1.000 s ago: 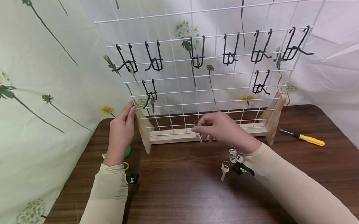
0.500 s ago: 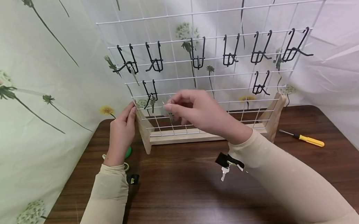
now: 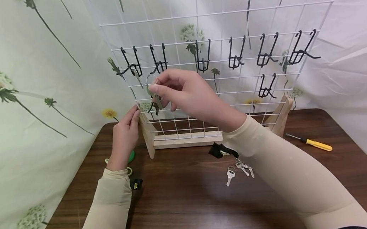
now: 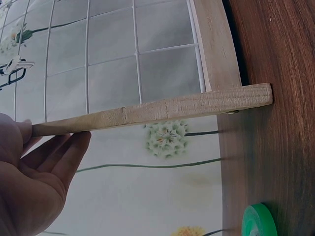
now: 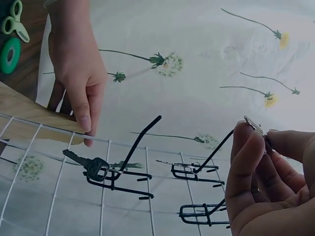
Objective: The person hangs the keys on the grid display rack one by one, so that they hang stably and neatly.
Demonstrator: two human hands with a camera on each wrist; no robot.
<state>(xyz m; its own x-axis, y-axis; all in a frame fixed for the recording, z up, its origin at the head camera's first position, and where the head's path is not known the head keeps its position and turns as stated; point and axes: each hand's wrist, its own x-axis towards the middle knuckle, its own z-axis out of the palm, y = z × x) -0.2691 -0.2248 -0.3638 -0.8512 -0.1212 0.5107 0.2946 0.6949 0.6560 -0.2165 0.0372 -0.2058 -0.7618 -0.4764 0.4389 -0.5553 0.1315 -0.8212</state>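
Observation:
My left hand pinches the top of the wooden side support of the white wire grid rack. Raised at the rack's left part, my right hand pinches a key by its thin metal ring. In the right wrist view that ring shows between thumb and fingers; the fingers partly hide the key. Close by, the lower left black hook bears a hanging key. Another key hangs on the upper left hook.
More black hooks line the grid to the right. Loose keys lie on the brown table below my right forearm. A yellow screwdriver lies at right. Green tape and scissors lie at left.
My right hand has risen and moved left with the key, from low at the grid's middle to the lower left hook. The left hand stays on the support.

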